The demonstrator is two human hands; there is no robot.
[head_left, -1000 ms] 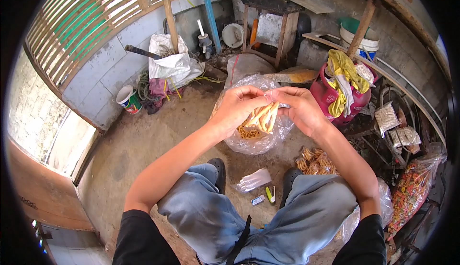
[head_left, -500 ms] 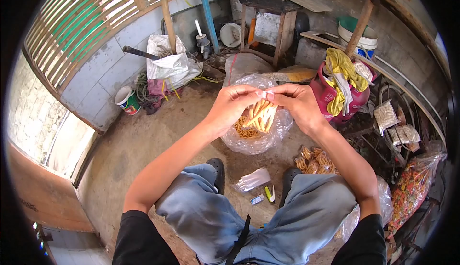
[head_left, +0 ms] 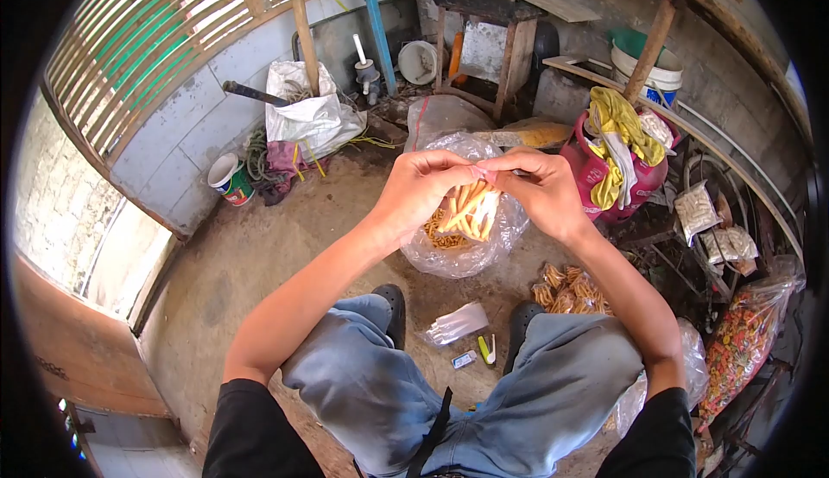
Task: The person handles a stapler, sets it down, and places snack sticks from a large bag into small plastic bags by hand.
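Between my two hands hangs a small clear plastic bag of stick snacks (head_left: 469,213), its top edge pinched from both sides. My left hand (head_left: 423,186) closes thumb and fingers on the left part of the bag's top. On the right part, my right hand (head_left: 541,191) pinches the plastic the same way. Beneath the hands, a large clear plastic bag (head_left: 466,258) lies open on the floor with more brown stick snacks (head_left: 442,234) in it.
Between my shoes lie a stack of clear plastic bags (head_left: 456,323), a green stapler (head_left: 486,350) and a small blue-white box (head_left: 464,360). Filled snack bags (head_left: 570,290) sit by my right knee. A pink container (head_left: 635,189) with yellow cloth stands at right, near a big bag of colourful snacks (head_left: 749,340).
Both hands stay at the bag's top. The fingers have shifted slightly, and the plastic between them looks more gathered. Other things keep their places.
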